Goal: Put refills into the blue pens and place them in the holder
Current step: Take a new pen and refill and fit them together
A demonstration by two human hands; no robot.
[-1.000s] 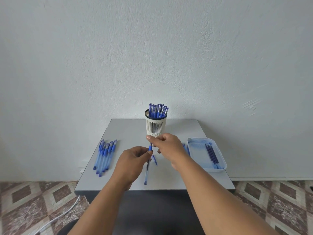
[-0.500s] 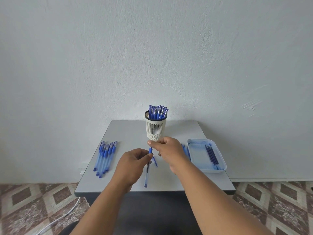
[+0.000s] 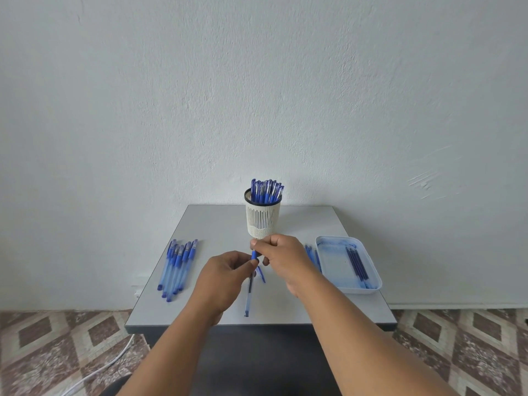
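The blue pen, translucent barrel with a dark refill inside, hangs near-vertical above the table centre. The white slotted holder stands behind it, upright, filled with capped pens. Six pens lie left. Refills lie in the tray at right.

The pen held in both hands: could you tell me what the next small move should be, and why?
Probably finish closing the pen: the right hand pinches its blue grip end while the left hand holds the barrel, so the tip seems not yet tightened. Afterwards it can go into the holder.
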